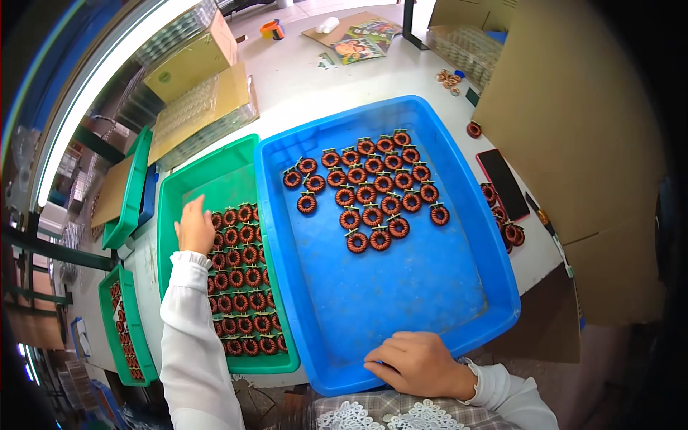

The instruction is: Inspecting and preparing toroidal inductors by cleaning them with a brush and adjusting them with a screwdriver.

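My left hand [195, 226] is over the green tray [208, 168], beside the far left end of rows of copper-wound ring coils [240, 279]. Its fingers are stretched out, and I see nothing held in them. My right hand [419, 364] hovers by the near rim of the blue tray [401, 297]. Its fingers are loosely curled, with no object showing in them. Toward the far half of the blue tray stand several rows of the same red-brown coils [365, 193], each with a small pale strip at its top. A smaller cluster sits left of them.
A dark phone [502, 183] lies right of the blue tray, near loose coils [512, 233] and a brush-like tool [541, 213]. Cardboard [573, 129] rises at the right. Boxes and plastic trays [208, 107] stand far left; another green tray of coils [147, 351] is lower left.
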Motion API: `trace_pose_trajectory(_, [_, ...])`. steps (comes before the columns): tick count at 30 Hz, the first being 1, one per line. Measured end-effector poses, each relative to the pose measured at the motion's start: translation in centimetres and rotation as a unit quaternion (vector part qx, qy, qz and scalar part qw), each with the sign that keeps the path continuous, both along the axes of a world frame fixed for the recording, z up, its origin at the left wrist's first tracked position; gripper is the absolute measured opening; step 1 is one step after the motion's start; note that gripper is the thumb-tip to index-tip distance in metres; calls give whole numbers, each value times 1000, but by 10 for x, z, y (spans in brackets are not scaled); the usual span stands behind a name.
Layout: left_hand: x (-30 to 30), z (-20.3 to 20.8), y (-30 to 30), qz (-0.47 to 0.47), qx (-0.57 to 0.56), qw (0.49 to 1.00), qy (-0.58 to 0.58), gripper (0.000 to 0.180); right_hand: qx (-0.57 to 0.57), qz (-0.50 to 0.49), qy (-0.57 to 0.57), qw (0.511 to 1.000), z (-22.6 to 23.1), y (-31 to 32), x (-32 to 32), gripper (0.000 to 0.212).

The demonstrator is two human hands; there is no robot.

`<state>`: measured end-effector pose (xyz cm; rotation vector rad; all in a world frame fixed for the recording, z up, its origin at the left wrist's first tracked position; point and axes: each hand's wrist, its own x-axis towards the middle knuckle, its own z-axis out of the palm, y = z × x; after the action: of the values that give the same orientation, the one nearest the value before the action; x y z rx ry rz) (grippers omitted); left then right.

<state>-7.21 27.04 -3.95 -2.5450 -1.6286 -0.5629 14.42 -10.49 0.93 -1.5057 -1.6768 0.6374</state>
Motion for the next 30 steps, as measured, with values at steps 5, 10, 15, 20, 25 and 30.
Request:
trace_pose_trajectory(5, [84, 64, -55, -241, -45, 950, -195, 27, -103, 43, 51, 992, 9, -6, 15, 13])
trace_pose_trajectory(10, [161, 41, -82, -253, -263, 900, -237, 47, 15, 54, -96, 994, 37, 38, 70, 34])
trace_pose_trajectory(15, [202, -4, -65, -81, -131, 984, -87, 51, 95, -174, -285, 938, 14, 151, 134, 37])
trace_pose_trajectory(20, [223, -19, -73, -22, -171, 982, -82, 49, -63, -266, -306, 912, -38, 192, 163, 46])
trace_pose_trajectory(25, [218, -7, -68, -18, -204, 978, -46, 40, -118, -319, -251, 906, -64, 214, 165, 54])
trace_pose_trajectory(30, [223, 5, -65, -49, -258, 964, -39, 41, -67, -331, -204, 919, -62, 215, 168, 41])
